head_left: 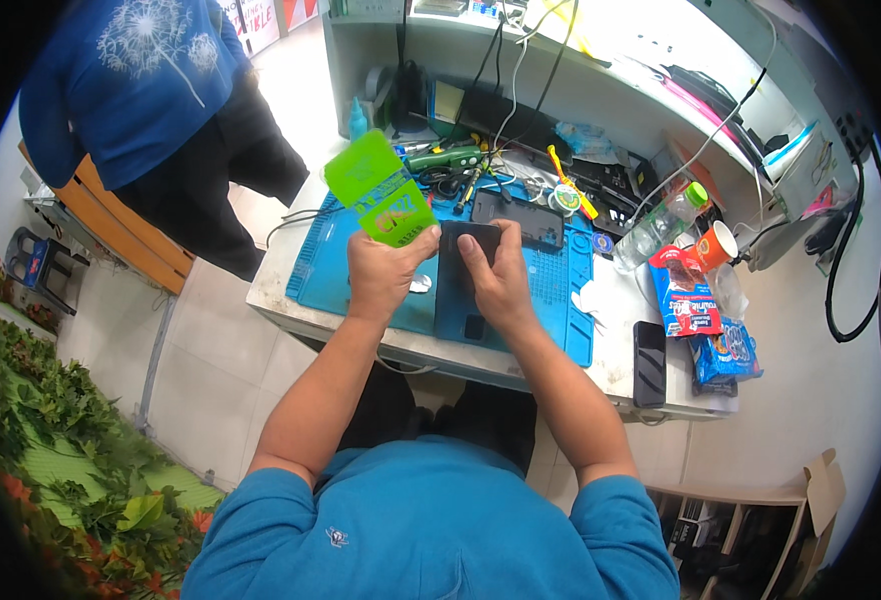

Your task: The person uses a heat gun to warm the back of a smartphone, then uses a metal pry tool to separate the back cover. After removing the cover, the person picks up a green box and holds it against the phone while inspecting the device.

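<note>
My left hand [381, 272] holds a bright green flat packet [381, 190] by its lower corner, raised over the blue work mat [561, 300]. My right hand [496, 275] grips the upper part of a dark smartphone [458, 300] that stands tilted above the mat, back side toward me. The two hands are close together, thumbs nearly touching over the phone's top edge. A second dark phone [521, 215] lies flat on the mat just beyond the hands.
A black phone [649, 362] lies near the table's front right edge, beside blue snack packets [706, 320], an orange cup [717, 245] and a plastic bottle [661, 222]. Tools and cables crowd the back. A person in a blue top [141, 80] stands at left.
</note>
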{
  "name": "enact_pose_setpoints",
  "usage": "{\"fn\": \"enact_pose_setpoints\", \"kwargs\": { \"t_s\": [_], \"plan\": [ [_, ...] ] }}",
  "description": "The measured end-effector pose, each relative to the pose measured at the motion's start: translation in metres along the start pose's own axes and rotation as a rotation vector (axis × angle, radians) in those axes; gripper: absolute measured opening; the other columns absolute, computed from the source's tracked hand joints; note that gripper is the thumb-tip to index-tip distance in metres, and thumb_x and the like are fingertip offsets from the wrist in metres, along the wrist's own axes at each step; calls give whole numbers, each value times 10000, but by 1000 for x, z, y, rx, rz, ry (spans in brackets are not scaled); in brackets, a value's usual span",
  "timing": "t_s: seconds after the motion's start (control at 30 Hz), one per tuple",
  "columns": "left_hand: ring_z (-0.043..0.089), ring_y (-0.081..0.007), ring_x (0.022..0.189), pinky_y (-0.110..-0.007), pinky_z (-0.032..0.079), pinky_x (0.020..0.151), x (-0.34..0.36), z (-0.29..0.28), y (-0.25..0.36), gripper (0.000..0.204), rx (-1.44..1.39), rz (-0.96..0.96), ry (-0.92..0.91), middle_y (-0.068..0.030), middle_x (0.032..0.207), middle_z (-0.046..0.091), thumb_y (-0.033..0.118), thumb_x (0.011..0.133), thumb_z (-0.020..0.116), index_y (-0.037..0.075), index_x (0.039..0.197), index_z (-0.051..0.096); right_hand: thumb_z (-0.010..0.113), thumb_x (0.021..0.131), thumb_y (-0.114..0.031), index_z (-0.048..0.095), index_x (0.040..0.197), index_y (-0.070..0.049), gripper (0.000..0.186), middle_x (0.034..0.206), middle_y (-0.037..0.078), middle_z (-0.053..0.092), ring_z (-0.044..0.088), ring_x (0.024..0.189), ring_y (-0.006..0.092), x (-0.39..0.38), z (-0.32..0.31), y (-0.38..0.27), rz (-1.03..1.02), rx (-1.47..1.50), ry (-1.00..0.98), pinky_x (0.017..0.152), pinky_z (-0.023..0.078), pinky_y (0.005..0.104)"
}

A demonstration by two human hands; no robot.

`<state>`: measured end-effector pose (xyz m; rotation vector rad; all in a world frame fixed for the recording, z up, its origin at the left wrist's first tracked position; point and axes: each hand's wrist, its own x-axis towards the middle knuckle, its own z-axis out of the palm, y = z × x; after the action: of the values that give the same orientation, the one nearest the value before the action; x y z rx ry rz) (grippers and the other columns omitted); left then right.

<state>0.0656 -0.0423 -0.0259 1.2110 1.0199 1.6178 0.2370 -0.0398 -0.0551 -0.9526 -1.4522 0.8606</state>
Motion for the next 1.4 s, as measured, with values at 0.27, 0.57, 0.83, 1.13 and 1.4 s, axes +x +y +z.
{"fn": "enact_pose_setpoints", "kwargs": {
  "t_s": [0.27, 0.57, 0.83, 1.13, 1.4],
  "plan": [
    [735, -133, 791, -284, 617, 743, 1, 2, -9, 138, 112, 80, 54, -74, 928, 778, 8, 911, 839, -42, 1013, 762, 705, 1070, -261, 430, 1199, 3, 403, 804, 83, 663, 617, 696, 141, 1, 3, -5, -86, -124, 29, 597, 482, 322],
    [737, -144, 787, -290, 626, 746, 6, 0, -5, 153, 82, 74, 8, -95, 941, 780, 15, 908, 843, -58, 1010, 755, 708, 1066, -255, 425, 1200, 7, 408, 793, 99, 661, 629, 685, 163, 2, 2, 1, -100, -112, 9, 596, 489, 337],
    [737, -153, 777, -302, 622, 722, 9, 0, 3, 167, -39, -16, -27, -94, 929, 776, 9, 899, 841, -53, 1023, 747, 700, 1070, -248, 430, 1204, 8, 395, 815, 101, 664, 633, 711, 158, 3, 0, 5, -86, -85, 10, 621, 499, 328],
    [756, -196, 789, -319, 655, 720, 29, -23, -6, 325, -220, -242, -226, -117, 956, 765, -8, 847, 875, -40, 1128, 716, 731, 1054, -335, 467, 1212, -14, 445, 995, 57, 644, 609, 869, 100, 8, -6, 6, 86, 199, -99, 734, 526, 271],
    [757, -199, 803, -335, 672, 707, 40, -37, -3, 324, -219, -352, -363, -116, 965, 757, -1, 838, 886, -21, 1113, 717, 722, 1058, -373, 500, 1218, -33, 436, 990, 29, 617, 601, 900, 88, 13, -14, 14, 251, 237, -209, 783, 524, 250]
  ]
}}
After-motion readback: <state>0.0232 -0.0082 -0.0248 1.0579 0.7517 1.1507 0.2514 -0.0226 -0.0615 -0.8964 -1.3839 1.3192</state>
